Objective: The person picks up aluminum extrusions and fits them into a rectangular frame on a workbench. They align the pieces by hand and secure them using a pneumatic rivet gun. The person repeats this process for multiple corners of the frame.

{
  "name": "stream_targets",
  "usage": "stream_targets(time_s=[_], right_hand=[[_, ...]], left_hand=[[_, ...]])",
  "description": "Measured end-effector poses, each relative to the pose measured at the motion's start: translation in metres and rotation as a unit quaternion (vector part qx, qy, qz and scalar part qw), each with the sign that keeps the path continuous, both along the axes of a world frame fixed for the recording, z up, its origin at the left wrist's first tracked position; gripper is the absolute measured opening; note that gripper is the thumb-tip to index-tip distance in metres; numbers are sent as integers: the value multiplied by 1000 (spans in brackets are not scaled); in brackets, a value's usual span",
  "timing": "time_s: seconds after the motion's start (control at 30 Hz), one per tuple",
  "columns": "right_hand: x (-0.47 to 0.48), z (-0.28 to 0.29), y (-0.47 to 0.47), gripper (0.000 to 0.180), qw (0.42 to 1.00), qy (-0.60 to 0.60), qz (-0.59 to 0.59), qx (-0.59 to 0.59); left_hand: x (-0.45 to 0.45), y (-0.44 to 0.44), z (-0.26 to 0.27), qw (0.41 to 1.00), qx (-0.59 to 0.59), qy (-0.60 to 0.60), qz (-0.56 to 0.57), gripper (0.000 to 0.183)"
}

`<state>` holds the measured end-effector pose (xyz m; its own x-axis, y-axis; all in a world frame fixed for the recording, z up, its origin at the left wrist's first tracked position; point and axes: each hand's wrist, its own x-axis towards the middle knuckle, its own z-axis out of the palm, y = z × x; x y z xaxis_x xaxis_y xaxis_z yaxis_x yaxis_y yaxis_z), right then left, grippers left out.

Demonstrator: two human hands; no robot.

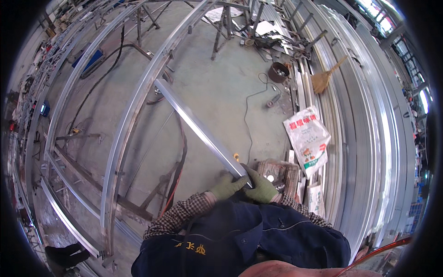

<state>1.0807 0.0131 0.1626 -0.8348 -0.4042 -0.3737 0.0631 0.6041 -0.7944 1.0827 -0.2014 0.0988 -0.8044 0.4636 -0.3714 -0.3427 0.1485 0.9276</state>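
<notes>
Both my hands wear green work gloves and grip the near end of a long, shiny metal profile (pixel 202 131) in front of my waist. My left hand (pixel 225 187) holds its left side, with the thumb lying towards the top face. My right hand (pixel 261 185) wraps the right side near the end. From my hands the profile slants away to the upper left. Its far end lies by a long metal rail of a work frame (pixel 140 91); whether it rests on that rail I cannot tell. Some of my fingers are hidden beneath the profile.
A plastic basket (pixel 292 169) stands right of my hands. Beyond it lie a white printed sack (pixel 308 138), a straw broom (pixel 322 81) and stacked long profiles (pixel 367 114). A corded power tool (pixel 273 101) and a rusty bucket (pixel 278 72) are on the floor. A dark hose (pixel 180 166) runs at left.
</notes>
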Motion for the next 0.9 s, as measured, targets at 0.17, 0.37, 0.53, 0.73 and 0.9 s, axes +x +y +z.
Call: stream_targets(time_s=[0.17,0.37,0.53,0.73,0.9], right_hand=[[-123,-34,-5,79,1000,13,10,24],[-314,-25,-25,78,996,7,46,-81],[-480,10,-54,79,988,11,98,-120],[-630,3,-94,78,982,-5,136,-134],[-764,-7,-137,79,980,-22,139,-143]], left_hand=[[-115,-20,-19,998,2,68,9,50],[-291,-56,14,997,23,55,40,59],[-420,-86,63,989,-9,99,105,53],[-558,-129,55,982,-30,127,139,50],[-691,-159,24,968,26,166,188,49]])
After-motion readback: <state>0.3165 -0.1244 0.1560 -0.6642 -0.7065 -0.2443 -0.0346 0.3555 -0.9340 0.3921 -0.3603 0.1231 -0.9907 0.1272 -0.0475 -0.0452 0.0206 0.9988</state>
